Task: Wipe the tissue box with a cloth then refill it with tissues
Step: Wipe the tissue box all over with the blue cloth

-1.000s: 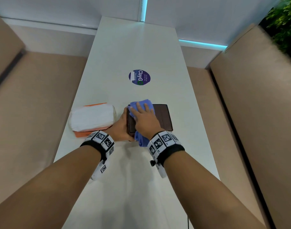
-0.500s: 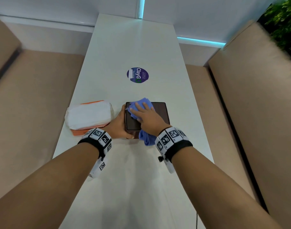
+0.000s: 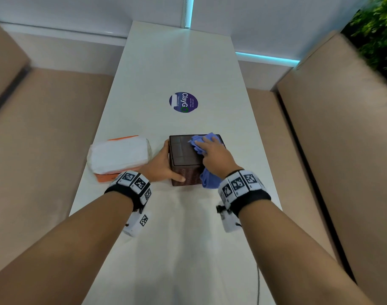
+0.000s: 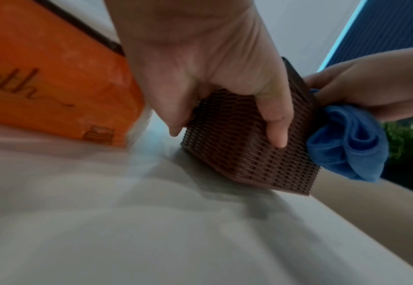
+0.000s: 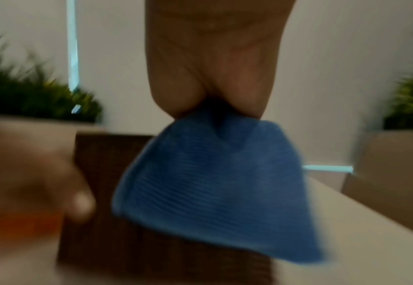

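Right hand (image 3: 212, 154) lies on top of the tissue box (image 3: 183, 158), its fingers pressing a bunched blue cloth (image 3: 199, 143) against the far right part of the dark lid; whether the fingers are curled round the cloth or laid flat on it cannot be told from the head view, and the right wrist view is blurred. Left hand (image 3: 160, 167) grips the box from its left side, thumb laid across the near wall and fingers wrapped round the far left corner.

Largest in view is the long white desk (image 3: 188, 238), running away from the person between two tan upholstered benches (image 3: 45, 139). Green plants (image 3: 377, 29) stand behind the right bench, and a strip of blue light runs along the wall behind it.

On the desk, left of the box and just beside the left hand, lies a soft pack of white tissues (image 3: 119, 155) in clear wrap with an orange underside; the left wrist view shows brown script on that orange face (image 4: 54, 77).

The box stands upright near the middle of the desk. It is a dark brown cube with woven, basket-like walls (image 4: 249, 154) and a smooth top. A loose tail of the cloth (image 4: 347, 146) hangs down over the box's near right corner, below the right wrist.

Farther along the desk, well apart from the box, is a round purple sticker (image 3: 183, 102) with white lettering. Both wrists carry black bands with black-and-white square markers (image 3: 135, 182).
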The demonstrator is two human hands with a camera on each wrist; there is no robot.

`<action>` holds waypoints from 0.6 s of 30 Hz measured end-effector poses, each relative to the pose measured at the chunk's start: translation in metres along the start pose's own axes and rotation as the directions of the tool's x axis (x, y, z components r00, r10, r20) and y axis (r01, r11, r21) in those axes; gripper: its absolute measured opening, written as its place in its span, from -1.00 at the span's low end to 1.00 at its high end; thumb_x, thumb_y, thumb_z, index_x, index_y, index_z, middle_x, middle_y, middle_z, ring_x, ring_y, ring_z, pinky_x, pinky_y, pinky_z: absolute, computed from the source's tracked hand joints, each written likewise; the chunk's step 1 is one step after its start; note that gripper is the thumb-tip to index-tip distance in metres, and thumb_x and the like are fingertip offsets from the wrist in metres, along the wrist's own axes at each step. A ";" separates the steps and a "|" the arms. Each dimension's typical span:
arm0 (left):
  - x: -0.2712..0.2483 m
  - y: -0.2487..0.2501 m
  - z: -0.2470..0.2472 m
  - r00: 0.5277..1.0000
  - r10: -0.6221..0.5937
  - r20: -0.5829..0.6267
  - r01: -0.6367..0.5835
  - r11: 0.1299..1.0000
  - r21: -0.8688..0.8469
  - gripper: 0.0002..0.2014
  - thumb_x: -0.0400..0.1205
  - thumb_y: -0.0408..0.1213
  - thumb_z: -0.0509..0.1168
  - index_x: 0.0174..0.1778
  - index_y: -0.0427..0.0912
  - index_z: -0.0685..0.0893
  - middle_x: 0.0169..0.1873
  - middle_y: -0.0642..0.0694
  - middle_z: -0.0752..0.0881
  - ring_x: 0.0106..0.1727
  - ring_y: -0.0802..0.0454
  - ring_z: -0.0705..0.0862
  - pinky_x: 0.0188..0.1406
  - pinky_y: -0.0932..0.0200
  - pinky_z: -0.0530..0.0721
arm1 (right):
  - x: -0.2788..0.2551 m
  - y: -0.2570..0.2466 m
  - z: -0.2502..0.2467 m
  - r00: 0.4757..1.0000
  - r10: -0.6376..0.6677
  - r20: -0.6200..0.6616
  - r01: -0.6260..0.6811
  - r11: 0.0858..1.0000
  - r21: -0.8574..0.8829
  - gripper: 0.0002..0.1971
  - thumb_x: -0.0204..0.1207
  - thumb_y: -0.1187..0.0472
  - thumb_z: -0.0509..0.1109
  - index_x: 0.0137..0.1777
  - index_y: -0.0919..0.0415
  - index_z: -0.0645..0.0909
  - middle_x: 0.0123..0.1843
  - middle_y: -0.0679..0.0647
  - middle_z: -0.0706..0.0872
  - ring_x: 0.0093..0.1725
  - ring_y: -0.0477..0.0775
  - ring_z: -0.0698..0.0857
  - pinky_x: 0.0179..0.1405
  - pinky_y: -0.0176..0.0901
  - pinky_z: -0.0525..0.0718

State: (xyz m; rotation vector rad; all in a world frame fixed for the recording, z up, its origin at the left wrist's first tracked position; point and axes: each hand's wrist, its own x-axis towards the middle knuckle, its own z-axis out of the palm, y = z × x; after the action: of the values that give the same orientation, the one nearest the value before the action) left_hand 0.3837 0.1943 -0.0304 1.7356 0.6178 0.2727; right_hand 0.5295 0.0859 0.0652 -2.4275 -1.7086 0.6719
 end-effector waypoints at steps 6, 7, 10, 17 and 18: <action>0.000 0.015 -0.006 0.999 -0.034 0.032 0.033 0.999 0.039 -0.26 0.22 -0.42 0.59 0.34 -0.15 0.50 0.14 -0.01 0.63 0.16 0.04 0.62 0.30 0.09 0.53 | 0.002 -0.049 -0.011 0.962 -0.151 0.229 0.158 0.987 -0.015 -0.39 0.59 0.49 0.09 0.61 0.04 0.30 0.71 0.08 0.17 0.65 0.20 0.23 0.48 0.05 0.36; 0.000 0.016 -0.008 0.998 -0.046 0.051 0.042 0.997 0.070 -0.32 0.28 -0.45 0.59 0.33 -0.18 0.54 0.16 -0.03 0.62 0.19 0.00 0.61 0.32 0.07 0.52 | -0.002 -0.048 -0.012 0.957 -0.166 0.237 0.170 0.985 0.006 -0.38 0.59 0.51 0.09 0.61 0.04 0.31 0.71 0.06 0.17 0.66 0.18 0.22 0.48 0.03 0.36; 0.000 0.016 -0.008 0.994 -0.091 0.061 0.086 0.992 0.088 -0.15 0.14 -0.19 0.65 0.39 -0.16 0.52 0.26 -0.05 0.61 0.28 -0.06 0.61 0.30 0.00 0.59 | -0.016 -0.036 -0.020 0.958 -0.171 0.229 0.159 0.985 0.069 -0.34 0.55 0.56 0.07 0.58 0.01 0.35 0.69 0.01 0.23 0.64 0.15 0.26 0.49 -0.01 0.38; -0.001 0.022 -0.006 0.988 -0.149 0.033 0.151 0.987 -0.064 0.21 -0.02 -0.14 0.64 0.57 -0.13 0.19 0.35 -0.03 0.54 0.35 0.07 0.51 0.26 0.20 0.49 | -0.027 0.019 -0.045 0.984 0.082 0.156 -0.092 0.994 0.058 -0.39 0.59 0.52 0.06 0.57 0.01 0.36 0.63 0.10 0.36 0.57 0.20 0.38 0.46 -0.14 0.37; 0.000 0.021 -0.006 0.987 -0.156 0.025 0.157 0.984 -0.079 0.16 0.03 -0.21 0.64 0.56 -0.14 0.20 0.37 -0.05 0.54 0.36 0.07 0.51 0.23 0.24 0.50 | -0.026 0.022 -0.046 0.983 0.128 0.131 -0.135 0.989 0.051 -0.41 0.60 0.50 0.08 0.57 0.02 0.37 0.60 0.14 0.41 0.53 0.22 0.42 0.42 -0.12 0.41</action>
State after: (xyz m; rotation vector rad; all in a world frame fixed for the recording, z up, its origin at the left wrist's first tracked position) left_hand 0.3862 0.1965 -0.0088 1.6013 0.7163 0.1687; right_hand 0.5599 0.0618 0.1074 -2.5232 -1.5552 0.8991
